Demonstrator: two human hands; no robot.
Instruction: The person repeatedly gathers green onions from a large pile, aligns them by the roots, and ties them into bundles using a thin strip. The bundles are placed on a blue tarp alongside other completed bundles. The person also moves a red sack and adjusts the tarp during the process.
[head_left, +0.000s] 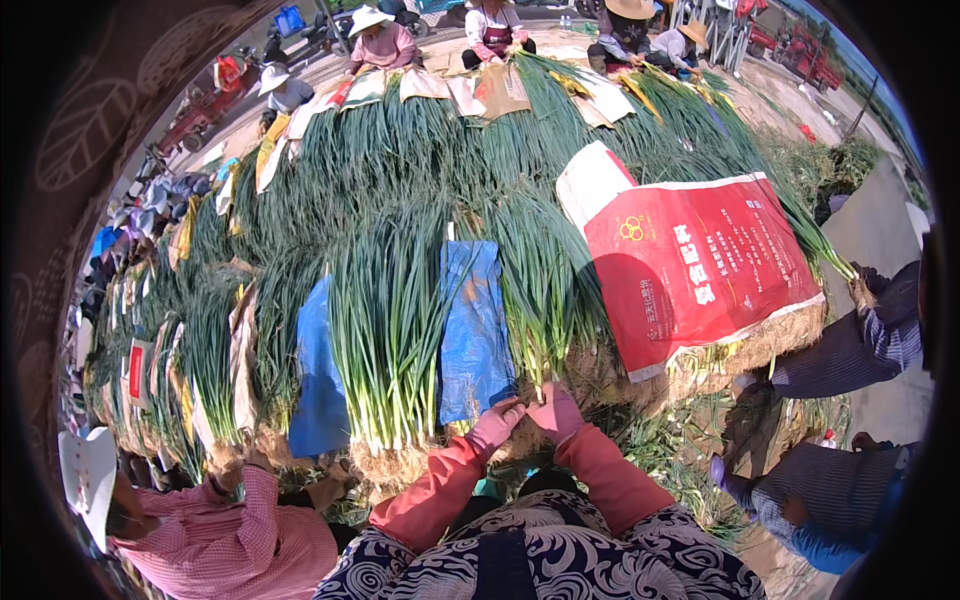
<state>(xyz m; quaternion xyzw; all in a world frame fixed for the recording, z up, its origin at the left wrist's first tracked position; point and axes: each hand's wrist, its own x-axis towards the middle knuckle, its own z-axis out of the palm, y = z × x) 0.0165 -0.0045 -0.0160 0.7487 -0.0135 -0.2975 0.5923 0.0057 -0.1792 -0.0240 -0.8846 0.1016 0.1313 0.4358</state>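
Long green onions lie in a broad heap before me, white stems and roots towards me. Both my hands wear pink gloves. My right hand (555, 412) is at the lower stems of a loose bunch of green onions (541, 337); whether its fingers close on a stem cannot be told. Close beside it, almost touching, is my left hand (496, 424), fingers drawn together near the lower edge of a blue woven plastic sheet (476, 330). Left of that sheet stands out a neat bunch of green onions (390, 360) with pale fibrous roots (394, 461).
A large red printed sack (705, 262) covers onions at the right. Another blue sheet (319, 367) lies left. A co-worker in pink checks (240, 525) is at lower left; co-workers' sleeves (847, 360) reach in at right. Several people in hats sit beyond the heap. Leaf scraps (675, 450) litter the ground.
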